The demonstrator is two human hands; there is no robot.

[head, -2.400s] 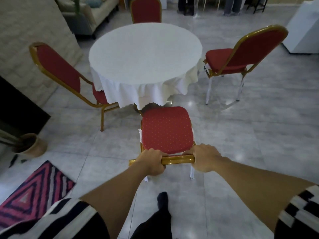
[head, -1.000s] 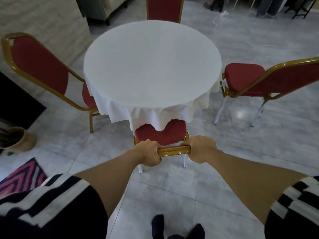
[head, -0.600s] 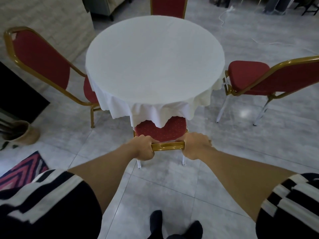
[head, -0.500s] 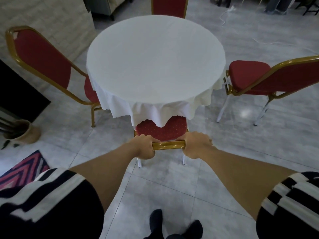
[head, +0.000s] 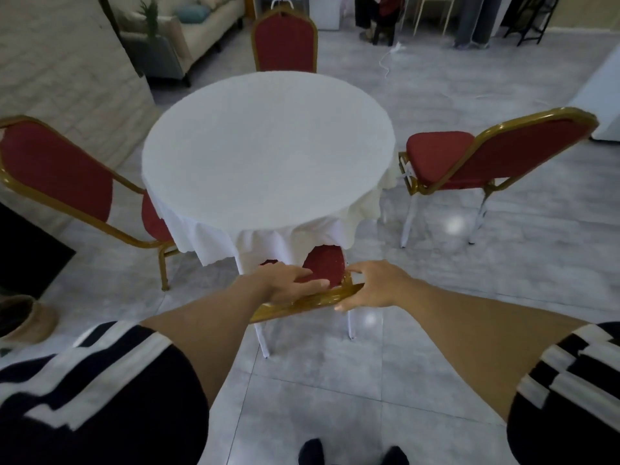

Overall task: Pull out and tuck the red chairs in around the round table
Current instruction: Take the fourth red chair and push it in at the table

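The round table [head: 268, 146] carries a white cloth that hangs over its edge. The near red chair [head: 302, 302] is pushed under it; only a strip of seat and the gold top rail show. My left hand [head: 288, 283] lies flat on that rail with fingers stretched out, not gripping. My right hand [head: 375, 286] sits at the rail's right end, fingers above and thumb below, loosely around it. A second red chair [head: 57, 172] stands at the left with its seat partly under the cloth. A third red chair [head: 503, 156] stands pulled out at the right. A fourth red chair [head: 285, 41] is at the far side.
A brick wall [head: 67, 68] rises at the left, with a dark panel [head: 23, 250] and a clay pot [head: 23, 317] at its foot. A sofa [head: 188, 31] sits at the back left. People's legs [head: 473, 18] stand at the back. A white cabinet [head: 604, 95] is at the right.
The near chair has slid forward under the table until most of its seat is hidden. My left hand's fingers have straightened off the rail and my right hand's grip has loosened.
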